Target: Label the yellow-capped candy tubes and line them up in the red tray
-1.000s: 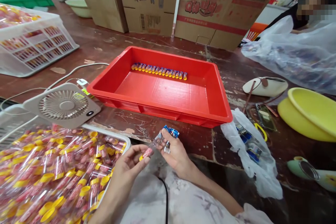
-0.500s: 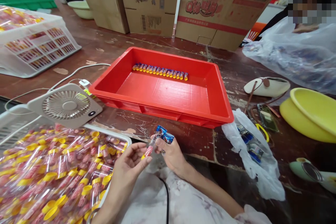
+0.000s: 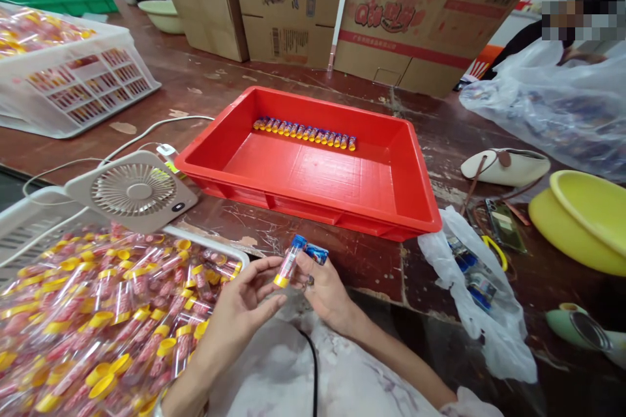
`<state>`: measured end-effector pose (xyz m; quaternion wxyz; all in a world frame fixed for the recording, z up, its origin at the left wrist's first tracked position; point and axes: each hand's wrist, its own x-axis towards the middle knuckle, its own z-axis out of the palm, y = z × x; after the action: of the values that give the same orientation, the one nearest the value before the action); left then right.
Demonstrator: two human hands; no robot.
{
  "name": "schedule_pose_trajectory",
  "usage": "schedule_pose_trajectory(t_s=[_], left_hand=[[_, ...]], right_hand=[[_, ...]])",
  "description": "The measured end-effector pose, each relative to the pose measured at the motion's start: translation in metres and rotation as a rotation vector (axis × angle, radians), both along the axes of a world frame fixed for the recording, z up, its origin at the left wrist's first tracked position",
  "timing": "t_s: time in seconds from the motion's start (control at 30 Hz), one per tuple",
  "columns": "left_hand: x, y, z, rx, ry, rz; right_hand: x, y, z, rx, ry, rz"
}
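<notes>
In front of my lap, a small clear candy tube (image 3: 288, 266) stands tilted, with a blue top and a yellow cap at its lower end. My right hand (image 3: 323, 283) is closed on it, the thumb pressed against its side. That hand also has blue printed wrappers (image 3: 317, 253) tucked behind the tube. My left hand (image 3: 257, 290) is open and cupped at the tube's left; its fingertips reach the tube, while the thumb stays apart. Beyond both hands, a red tray (image 3: 308, 208) holds a row of blue-and-yellow tubes (image 3: 313, 135) along its far wall.
At the left, a white crate (image 3: 205, 246) is full of yellow-capped tubes, with a small fan (image 3: 147, 192) on its edge. Another filled crate (image 3: 98, 88) stands behind. A plastic bag (image 3: 493, 319), yellow basins (image 3: 577, 228) and a pouch (image 3: 508, 166) lie right. A person sits far right.
The tube has turned more upright, and its top now shows blue over the end. My left thumb and fingers have loosened from its yellow end. The view has shifted slightly.
</notes>
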<state>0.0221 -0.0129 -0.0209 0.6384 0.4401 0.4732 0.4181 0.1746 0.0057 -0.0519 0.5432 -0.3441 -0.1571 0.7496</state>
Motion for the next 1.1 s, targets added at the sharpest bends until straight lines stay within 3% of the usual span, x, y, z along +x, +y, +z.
schedule_pose_trajectory(t_s=[0.1, 0.27, 0.6, 0.8, 1.1], left_hand=[[0.0006, 0.0003, 0.0026, -0.140, -0.106, -0.014], [0.0055, 0.0012, -0.0001, -0.234, -0.202, 0.128], [0.0055, 0.0002, 0.0043, -0.037, 0.084, 0.322], [0.0062, 0.0017, -0.0002, -0.157, -0.100, 0.251], [0.0064, 0.0033, -0.0027, -0.210, -0.121, 0.328]], right_hand=[[-0.0001, 0.0011, 0.0016, -0.030, 0.070, 0.047], [-0.0013, -0.0003, 0.0036, -0.012, 0.123, 0.091], [-0.0048, -0.0087, 0.0044, 0.032, 0.106, 0.043], [-0.0058, -0.0071, 0.0003, 0.036, 0.056, 0.042], [-0.0088, -0.0064, 0.0069, 0.053, -0.014, 0.047]])
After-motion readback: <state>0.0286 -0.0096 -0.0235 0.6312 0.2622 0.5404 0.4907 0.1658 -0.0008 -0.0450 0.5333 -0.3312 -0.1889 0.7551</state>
